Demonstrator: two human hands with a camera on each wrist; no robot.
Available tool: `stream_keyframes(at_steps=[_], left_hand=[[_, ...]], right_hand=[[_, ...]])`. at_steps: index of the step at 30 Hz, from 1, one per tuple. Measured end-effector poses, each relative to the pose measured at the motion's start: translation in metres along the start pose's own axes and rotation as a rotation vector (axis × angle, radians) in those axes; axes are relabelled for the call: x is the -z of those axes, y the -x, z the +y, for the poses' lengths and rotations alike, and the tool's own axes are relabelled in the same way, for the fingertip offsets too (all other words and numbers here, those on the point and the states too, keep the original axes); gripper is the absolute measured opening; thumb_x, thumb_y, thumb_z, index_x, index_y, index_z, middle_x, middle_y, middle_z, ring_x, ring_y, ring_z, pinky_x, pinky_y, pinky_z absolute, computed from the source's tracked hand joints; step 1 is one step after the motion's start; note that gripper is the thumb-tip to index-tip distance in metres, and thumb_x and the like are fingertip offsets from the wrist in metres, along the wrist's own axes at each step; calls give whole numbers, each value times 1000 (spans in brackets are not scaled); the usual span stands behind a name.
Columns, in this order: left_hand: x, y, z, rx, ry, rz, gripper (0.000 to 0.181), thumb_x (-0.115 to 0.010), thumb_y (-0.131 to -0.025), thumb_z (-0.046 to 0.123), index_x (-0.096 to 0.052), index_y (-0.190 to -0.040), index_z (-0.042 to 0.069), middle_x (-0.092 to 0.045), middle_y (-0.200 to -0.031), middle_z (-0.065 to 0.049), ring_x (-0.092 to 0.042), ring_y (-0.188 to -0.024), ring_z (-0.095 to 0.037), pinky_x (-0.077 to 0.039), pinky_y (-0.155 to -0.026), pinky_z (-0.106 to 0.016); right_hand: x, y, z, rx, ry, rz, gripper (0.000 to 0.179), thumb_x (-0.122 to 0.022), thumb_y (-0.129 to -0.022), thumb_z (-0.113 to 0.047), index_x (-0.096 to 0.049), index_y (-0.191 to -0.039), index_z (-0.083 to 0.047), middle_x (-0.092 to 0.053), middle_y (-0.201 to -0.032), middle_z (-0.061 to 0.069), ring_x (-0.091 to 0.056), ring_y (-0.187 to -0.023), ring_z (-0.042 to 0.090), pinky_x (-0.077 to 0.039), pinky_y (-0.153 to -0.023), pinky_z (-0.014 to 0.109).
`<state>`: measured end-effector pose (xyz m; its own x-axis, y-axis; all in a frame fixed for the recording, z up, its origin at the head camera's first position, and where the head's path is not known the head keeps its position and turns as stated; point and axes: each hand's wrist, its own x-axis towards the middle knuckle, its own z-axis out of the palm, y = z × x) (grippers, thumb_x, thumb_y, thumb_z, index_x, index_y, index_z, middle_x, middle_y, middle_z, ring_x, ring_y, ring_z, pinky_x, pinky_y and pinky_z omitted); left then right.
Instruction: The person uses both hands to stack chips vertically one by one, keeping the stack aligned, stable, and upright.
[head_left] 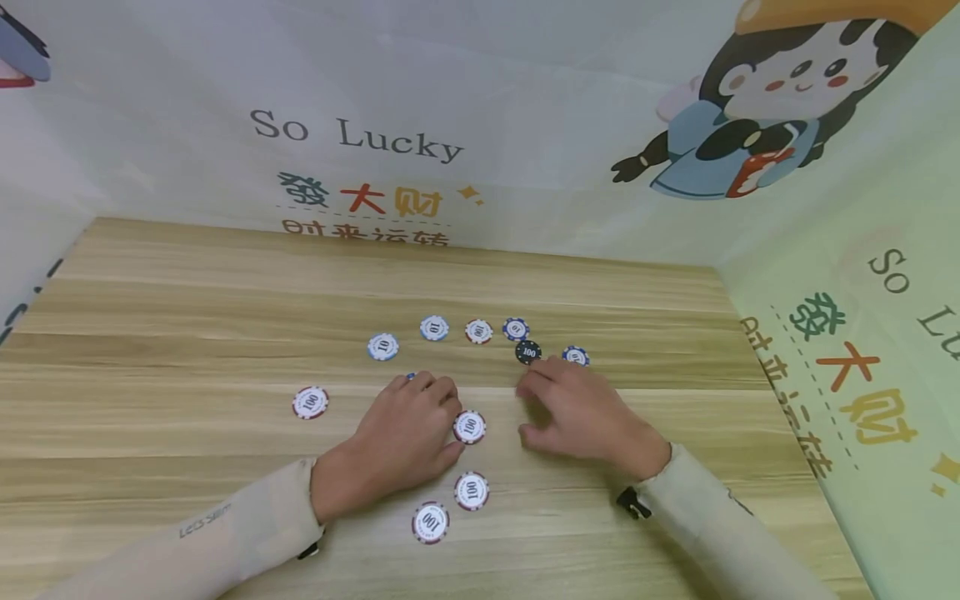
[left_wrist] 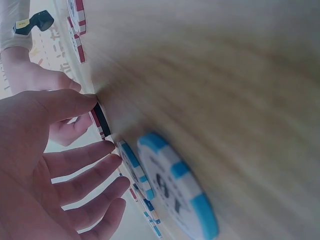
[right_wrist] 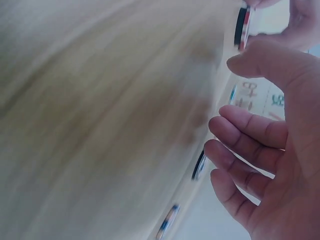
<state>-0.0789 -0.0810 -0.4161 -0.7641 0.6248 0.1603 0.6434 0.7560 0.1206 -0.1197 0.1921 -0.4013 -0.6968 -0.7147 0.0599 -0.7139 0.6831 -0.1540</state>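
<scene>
In the head view, my left hand (head_left: 401, 429) pinches a red-edged 100 poker chip (head_left: 469, 427) by its rim, thumb on one side and index finger on the other. A black chip (left_wrist: 102, 119) lies beneath it, stacked, in the left wrist view. A blue-edged chip (head_left: 411, 377) peeks out past the left knuckles, mostly hidden. Loosely bent and holding nothing, my right hand (head_left: 577, 408) hovers low over the table, its fingertips close to a black 100 chip (head_left: 528, 352). A dark blue-edged chip (head_left: 576, 356) lies just beyond that hand.
Light blue chips (head_left: 383, 347), a red-edged chip (head_left: 478, 332) and a dark blue chip (head_left: 516, 329) form an arc behind the hands. Another red-edged chip (head_left: 311, 402) lies left, two more (head_left: 431, 522) in front. Printed cloth walls (head_left: 540, 167) border the wooden table (head_left: 187, 333).
</scene>
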Motion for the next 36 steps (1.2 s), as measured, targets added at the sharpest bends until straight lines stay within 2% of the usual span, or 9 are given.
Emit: stream_keyframes(at_steps=[2, 9, 13, 20, 25, 36], left_hand=[[0, 0, 0, -1, 3, 2, 43, -83, -96, 41, -81, -113, 2, -73, -121, -15, -69, -111, -35, -59, -95, -53], [-1, 1, 0, -5, 1, 14, 41, -83, -96, 40, -81, -111, 2, -74, -119, -14, -69, -109, -35, -59, -93, -53], [-1, 1, 0, -5, -1, 13, 42, -83, -96, 40, -81, -112, 1, -74, -120, -15, -69, -109, -35, -60, -92, -53], [0, 0, 0, 0, 3, 4, 43, -83, -96, 40, -81, -113, 1, -74, -121, -16, -70, -110, -36, -60, -94, -53], [0, -1, 0, 7, 7, -9, 44, -83, -97, 41, -81, -114, 1, -74, -122, -16, -70, -111, -36, -60, -95, -54], [0, -1, 1, 8, 13, -5, 45, -83, -96, 40, -80, -115, 0, -74, -122, -17, -70, -111, -36, -60, -95, -54]], right_hand=[[2, 4, 6, -21, -5, 5, 42, -83, -87, -34, -78, -118, -6, -74, -120, 7, -69, -111, 28, -59, -98, 46], [6, 12, 32, -79, -13, 36, 40, -83, -86, -28, -78, -117, -4, -74, -113, 7, -69, -106, 28, -62, -89, 46], [8, 16, 45, -145, -40, 36, 41, -82, -87, -26, -76, -121, -3, -73, -118, 8, -69, -110, 31, -62, -89, 49], [6, 17, 65, -181, -21, 100, 47, -85, -86, -24, -75, -125, 1, -73, -120, 13, -70, -110, 35, -62, -92, 52], [6, 15, 74, -196, -24, 111, 44, -85, -85, -23, -76, -121, 1, -73, -116, 13, -70, -103, 34, -63, -87, 51], [7, 8, 82, -231, -44, 63, 45, -84, -86, -21, -76, -122, 3, -73, -117, 16, -72, -100, 34, -62, -87, 52]])
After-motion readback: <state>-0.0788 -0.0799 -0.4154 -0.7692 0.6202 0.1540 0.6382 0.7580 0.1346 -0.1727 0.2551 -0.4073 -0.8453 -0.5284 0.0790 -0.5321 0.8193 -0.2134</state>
